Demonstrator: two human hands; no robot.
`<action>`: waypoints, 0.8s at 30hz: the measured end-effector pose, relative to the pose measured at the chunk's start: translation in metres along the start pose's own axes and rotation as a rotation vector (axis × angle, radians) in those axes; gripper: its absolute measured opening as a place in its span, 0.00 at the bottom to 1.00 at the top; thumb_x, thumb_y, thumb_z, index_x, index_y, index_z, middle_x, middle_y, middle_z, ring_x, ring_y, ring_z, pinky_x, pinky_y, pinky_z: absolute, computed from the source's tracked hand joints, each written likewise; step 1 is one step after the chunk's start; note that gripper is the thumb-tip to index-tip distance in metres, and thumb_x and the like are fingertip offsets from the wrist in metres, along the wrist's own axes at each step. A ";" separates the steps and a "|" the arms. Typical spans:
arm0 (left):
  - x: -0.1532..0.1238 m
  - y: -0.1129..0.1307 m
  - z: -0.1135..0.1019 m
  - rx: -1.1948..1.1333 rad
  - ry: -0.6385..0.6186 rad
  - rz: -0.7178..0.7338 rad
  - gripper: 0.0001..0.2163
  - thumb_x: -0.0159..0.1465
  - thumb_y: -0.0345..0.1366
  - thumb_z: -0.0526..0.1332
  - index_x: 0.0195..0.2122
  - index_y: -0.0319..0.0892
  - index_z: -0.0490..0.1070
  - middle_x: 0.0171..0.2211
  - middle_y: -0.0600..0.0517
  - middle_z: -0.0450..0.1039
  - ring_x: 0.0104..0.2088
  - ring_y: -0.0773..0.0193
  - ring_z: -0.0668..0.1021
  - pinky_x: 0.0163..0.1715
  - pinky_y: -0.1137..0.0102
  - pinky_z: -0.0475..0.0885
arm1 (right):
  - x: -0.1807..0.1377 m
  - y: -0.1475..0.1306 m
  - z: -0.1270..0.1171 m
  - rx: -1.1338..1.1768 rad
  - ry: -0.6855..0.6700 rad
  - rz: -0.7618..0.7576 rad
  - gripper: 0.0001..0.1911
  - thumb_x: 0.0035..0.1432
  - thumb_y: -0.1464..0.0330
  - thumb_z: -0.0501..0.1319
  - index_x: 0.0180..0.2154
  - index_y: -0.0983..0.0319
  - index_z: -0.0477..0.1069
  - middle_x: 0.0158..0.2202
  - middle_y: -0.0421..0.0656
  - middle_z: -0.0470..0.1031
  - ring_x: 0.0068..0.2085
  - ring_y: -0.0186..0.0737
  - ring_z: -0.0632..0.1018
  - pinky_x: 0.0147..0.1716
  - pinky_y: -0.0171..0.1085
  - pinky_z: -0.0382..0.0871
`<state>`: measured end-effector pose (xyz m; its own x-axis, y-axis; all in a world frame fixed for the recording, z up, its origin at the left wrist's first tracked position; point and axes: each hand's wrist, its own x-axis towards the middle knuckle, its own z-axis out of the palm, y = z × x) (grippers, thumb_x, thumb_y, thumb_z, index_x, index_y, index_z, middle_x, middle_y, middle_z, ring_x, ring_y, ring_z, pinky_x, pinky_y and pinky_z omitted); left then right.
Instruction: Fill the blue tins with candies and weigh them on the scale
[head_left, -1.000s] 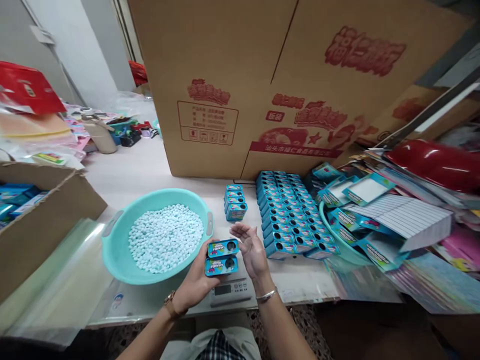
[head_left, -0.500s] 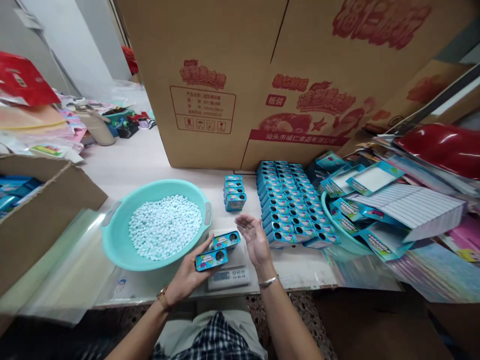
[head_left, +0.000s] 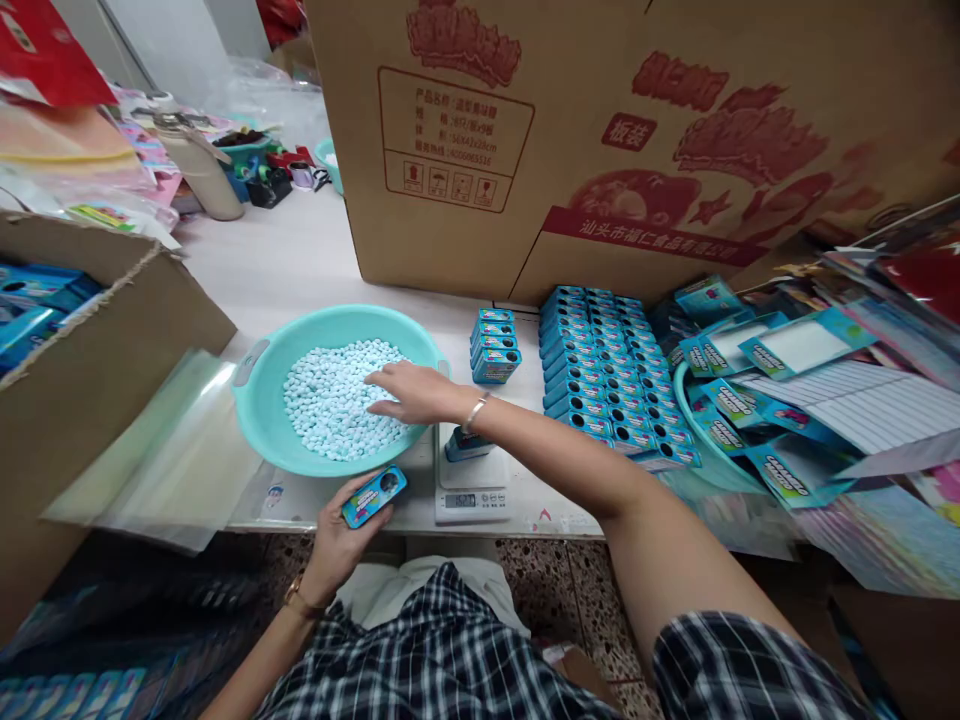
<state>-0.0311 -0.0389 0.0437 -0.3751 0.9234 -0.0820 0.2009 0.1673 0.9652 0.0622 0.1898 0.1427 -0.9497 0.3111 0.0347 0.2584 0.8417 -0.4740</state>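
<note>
My left hand (head_left: 337, 530) grips a small blue candy box (head_left: 373, 496) at the table's front edge, just below the teal basin (head_left: 262, 385). My right hand (head_left: 412, 392) reaches left across the scale, fingers stretched out flat over the pale blue candies (head_left: 334, 395) in the basin. A second small blue box (head_left: 466, 444) rests on the white digital scale (head_left: 471, 483), partly hidden by my right forearm.
Rows of filled blue boxes (head_left: 607, 375) and a short stack (head_left: 493, 345) lie right of the basin. A huge printed carton (head_left: 600, 130) stands behind. An open cardboard box (head_left: 97, 340) and clear film (head_left: 165, 450) are at left; card sheets (head_left: 810, 410) pile at right.
One of the two boxes went from my left hand onto the scale. My right hand swung left from beside the scale to above the candies. My left hand dropped toward the table edge.
</note>
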 end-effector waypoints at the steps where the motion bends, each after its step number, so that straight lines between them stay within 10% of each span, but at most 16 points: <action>1: 0.003 -0.001 0.005 -0.016 0.007 -0.005 0.22 0.54 0.43 0.69 0.48 0.38 0.74 0.46 0.44 0.79 0.44 0.52 0.81 0.50 0.58 0.75 | 0.013 0.000 0.008 -0.108 -0.093 -0.025 0.22 0.63 0.56 0.59 0.53 0.62 0.66 0.51 0.54 0.71 0.53 0.56 0.70 0.48 0.53 0.67; 7: 0.014 -0.002 0.021 -0.035 -0.047 -0.010 0.20 0.57 0.43 0.67 0.47 0.38 0.74 0.44 0.46 0.80 0.44 0.53 0.81 0.52 0.56 0.74 | 0.049 -0.004 0.058 -0.355 -0.308 -0.059 0.34 0.54 0.49 0.65 0.54 0.63 0.62 0.55 0.58 0.65 0.54 0.63 0.68 0.42 0.53 0.72; 14: -0.003 -0.010 0.011 0.131 0.043 -0.004 0.27 0.56 0.46 0.68 0.54 0.39 0.68 0.50 0.43 0.76 0.50 0.50 0.78 0.53 0.56 0.72 | 0.062 -0.011 0.065 -0.202 -0.371 0.005 0.09 0.66 0.66 0.53 0.46 0.62 0.65 0.46 0.52 0.73 0.41 0.48 0.76 0.38 0.45 0.72; 24: -0.047 -0.012 -0.027 0.148 0.226 0.119 0.21 0.62 0.40 0.64 0.57 0.48 0.65 0.55 0.48 0.70 0.53 0.54 0.76 0.58 0.57 0.69 | 0.092 -0.014 0.024 1.507 -0.102 0.569 0.18 0.64 0.51 0.55 0.34 0.60 0.63 0.24 0.34 0.63 0.19 0.26 0.62 0.14 0.25 0.49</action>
<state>-0.0402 -0.0937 0.0423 -0.5296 0.8420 0.1026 0.3787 0.1265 0.9168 -0.0326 0.1963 0.1316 -0.8195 0.3343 -0.4655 0.2223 -0.5633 -0.7958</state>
